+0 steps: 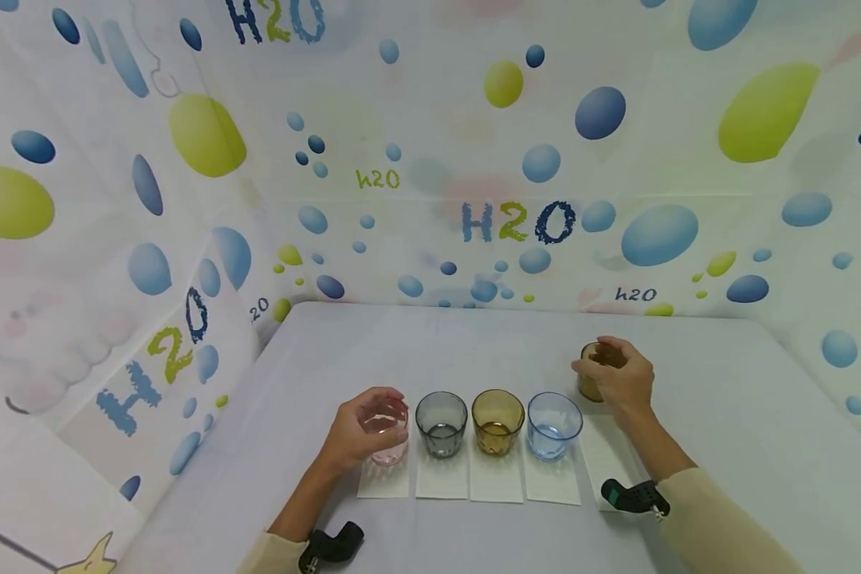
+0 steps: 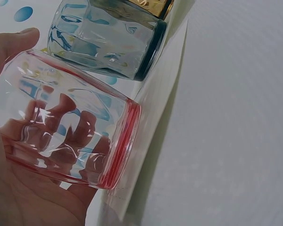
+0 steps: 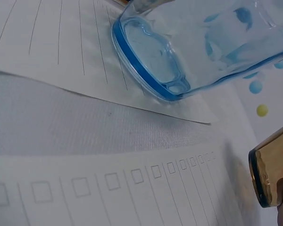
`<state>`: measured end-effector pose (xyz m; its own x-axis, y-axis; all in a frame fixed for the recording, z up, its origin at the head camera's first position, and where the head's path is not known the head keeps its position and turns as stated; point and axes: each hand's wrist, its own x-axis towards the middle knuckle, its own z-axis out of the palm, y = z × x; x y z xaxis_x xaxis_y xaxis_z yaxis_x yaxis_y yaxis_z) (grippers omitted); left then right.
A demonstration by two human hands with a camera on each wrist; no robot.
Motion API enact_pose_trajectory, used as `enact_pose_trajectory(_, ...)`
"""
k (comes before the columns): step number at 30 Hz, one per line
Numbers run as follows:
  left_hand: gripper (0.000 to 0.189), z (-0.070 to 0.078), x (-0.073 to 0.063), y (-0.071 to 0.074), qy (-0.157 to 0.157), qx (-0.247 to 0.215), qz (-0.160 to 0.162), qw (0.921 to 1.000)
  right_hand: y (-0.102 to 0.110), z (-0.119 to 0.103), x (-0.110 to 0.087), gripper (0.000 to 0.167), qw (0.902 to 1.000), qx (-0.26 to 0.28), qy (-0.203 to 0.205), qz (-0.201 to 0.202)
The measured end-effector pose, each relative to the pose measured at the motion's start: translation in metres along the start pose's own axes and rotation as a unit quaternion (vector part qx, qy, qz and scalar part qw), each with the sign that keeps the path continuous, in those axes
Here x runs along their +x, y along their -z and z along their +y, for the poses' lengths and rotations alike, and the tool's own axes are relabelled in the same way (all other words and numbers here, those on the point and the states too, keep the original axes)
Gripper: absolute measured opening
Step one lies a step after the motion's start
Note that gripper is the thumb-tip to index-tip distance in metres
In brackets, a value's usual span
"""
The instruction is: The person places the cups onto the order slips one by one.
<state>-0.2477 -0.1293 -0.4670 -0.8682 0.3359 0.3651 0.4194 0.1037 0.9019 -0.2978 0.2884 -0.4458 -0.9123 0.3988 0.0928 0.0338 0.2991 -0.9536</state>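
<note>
My left hand (image 1: 359,430) grips a clear pink drinking glass (image 1: 389,457), thumb on one side and fingers round the other. In the left wrist view the fingers show through its wall, and its red base (image 2: 123,149) is at a white paper strip. Over at the right, my right hand (image 1: 630,381) holds a small amber glass (image 1: 588,388) near the far end of the rightmost paper strip (image 1: 606,446). Only the lower part of this amber glass (image 3: 270,172) and a bit of finger show in the right wrist view.
Between the hands stand a grey glass (image 1: 441,421), a second amber glass (image 1: 498,422) and a blue glass (image 1: 555,426), close together, each on a paper strip (image 1: 441,484). A white cloth (image 1: 473,343) covers the table. Bubble-patterned sheeting (image 1: 430,104) rises behind and at the sides.
</note>
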Motion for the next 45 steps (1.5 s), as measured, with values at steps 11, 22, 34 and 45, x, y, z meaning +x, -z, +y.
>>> enact_pose_trajectory(11, 0.051, -0.001, 0.001, -0.001, -0.002, -0.001, 0.002, 1.0, 0.013, -0.012, -0.016, 0.06, 0.9986, -0.014, 0.023, -0.045)
enact_pose_trajectory(22, 0.051, 0.0, 0.0, -0.001, 0.005, 0.003, 0.003, 1.0, 0.018, -0.011, -0.035, 0.06, 0.9976, -0.018, 0.037, -0.056)
enact_pose_trajectory(34, 0.051, 0.0, -0.001, 0.0, 0.006, 0.009, 0.004, 0.9999, 0.019, -0.009, -0.048, 0.053, 0.9954, -0.006, 0.081, -0.051)
enact_pose_trajectory(45, 0.05, 0.0, -0.001, 0.0, 0.01, 0.01, 0.003, 0.9999, 0.027, -0.01, -0.058, 0.053, 0.9948, 0.014, 0.087, -0.051)
